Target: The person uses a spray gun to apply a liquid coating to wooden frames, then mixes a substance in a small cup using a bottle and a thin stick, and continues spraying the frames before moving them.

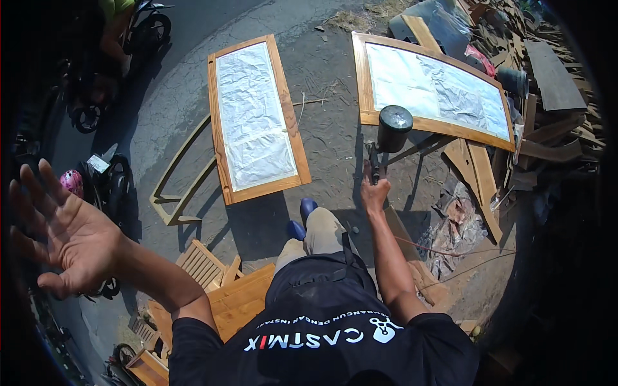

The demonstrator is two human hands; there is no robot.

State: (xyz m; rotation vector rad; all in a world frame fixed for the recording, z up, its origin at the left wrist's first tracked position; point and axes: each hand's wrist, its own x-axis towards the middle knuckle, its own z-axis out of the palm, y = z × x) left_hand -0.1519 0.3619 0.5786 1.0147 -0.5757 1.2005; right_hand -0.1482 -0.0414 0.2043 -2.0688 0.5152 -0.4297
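My right hand [374, 193] is wrapped round the handle of a spray gun [374, 157], which has a dark round cup [394, 128] on top. The cup overlaps the lower edge of a wood-framed panel [444, 127], seen from above; I cannot tell whether they touch. Off to the left, my left hand [74, 238] is raised with its fingers spread and nothing in it. Between the hands lies a second wood-framed panel [295, 148], raised above the ground. Crinkled whitish sheeting covers the inside of both frames.
A bare wooden frame stand [158, 204] shows beside the left panel. Scrap wood [557, 74] is heaped at the right, near crumpled plastic [457, 222]. A thin hose [444, 252] runs at my right. Wooden furniture [241, 299] stands close at my left; motorbikes [151, 32] are farther left.
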